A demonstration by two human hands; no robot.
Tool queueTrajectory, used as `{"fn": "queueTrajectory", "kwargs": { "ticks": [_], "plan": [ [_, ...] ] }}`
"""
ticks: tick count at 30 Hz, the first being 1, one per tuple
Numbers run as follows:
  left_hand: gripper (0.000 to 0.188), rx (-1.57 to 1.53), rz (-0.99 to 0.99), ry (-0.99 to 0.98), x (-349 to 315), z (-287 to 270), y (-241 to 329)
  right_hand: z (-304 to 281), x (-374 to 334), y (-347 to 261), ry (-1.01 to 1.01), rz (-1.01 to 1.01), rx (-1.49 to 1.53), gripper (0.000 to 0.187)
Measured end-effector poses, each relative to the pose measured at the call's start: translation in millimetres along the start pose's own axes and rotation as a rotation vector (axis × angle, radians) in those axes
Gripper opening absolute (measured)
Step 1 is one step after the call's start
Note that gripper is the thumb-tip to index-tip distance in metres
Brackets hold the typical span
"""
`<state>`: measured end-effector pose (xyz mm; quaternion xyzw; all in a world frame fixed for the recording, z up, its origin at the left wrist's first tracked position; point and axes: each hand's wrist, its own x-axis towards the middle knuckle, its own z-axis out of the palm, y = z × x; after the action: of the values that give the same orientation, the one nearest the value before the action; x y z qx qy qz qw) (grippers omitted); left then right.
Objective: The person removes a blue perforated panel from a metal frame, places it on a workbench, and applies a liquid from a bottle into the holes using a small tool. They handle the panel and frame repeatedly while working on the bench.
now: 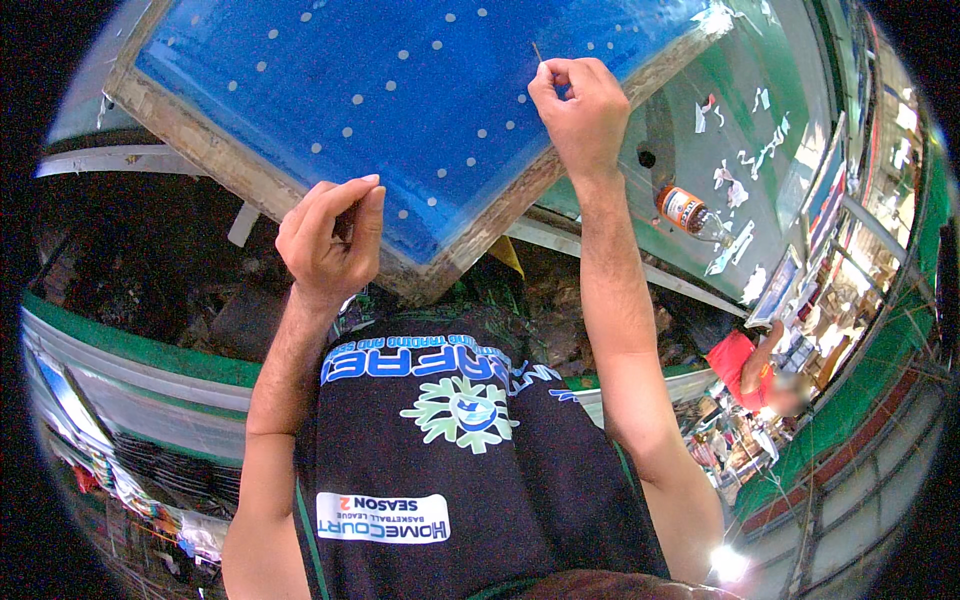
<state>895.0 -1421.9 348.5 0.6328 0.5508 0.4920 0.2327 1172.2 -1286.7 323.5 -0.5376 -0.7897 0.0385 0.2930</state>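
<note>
A wooden-framed silkscreen (390, 60) fills the top middle, its blue mesh marked with several small pale dots. Over the mesh near its right edge is my right hand (582, 112), thumb and forefinger pinched on a thin dark stick (537, 50) that points up and away. My left hand (330, 235) is at the frame's near left edge, fingers curled and thumb meeting the fingertips. Whatever that pinch may hold is too small or hidden to make out. The near corner of the wooden frame (425, 285) points towards my body.
Right of the frame, a green worktable (660, 230) carries a bottle (690, 213) lying on its side with an orange label and scattered white scraps (730, 185). A person in red (742, 365) is farther off at the right. Dark clutter (150, 270) lies below the frame on the left.
</note>
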Motion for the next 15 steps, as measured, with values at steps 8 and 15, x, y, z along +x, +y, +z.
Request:
{"fn": "queueTrajectory", "kwargs": {
  "ticks": [8, 15],
  "plan": [
    [0.014, 0.003, 0.005, 0.005, 1.2, -0.7, 0.6, -4.1, 3.0, -8.3, -0.036, 0.140, 0.110, 0.007],
    [0.014, -0.015, -0.035, 0.001, 2.2, -2.7, -0.9, -8.0, 5.1, -8.7, -0.078, 0.286, 0.186, 0.017]
  ]
}}
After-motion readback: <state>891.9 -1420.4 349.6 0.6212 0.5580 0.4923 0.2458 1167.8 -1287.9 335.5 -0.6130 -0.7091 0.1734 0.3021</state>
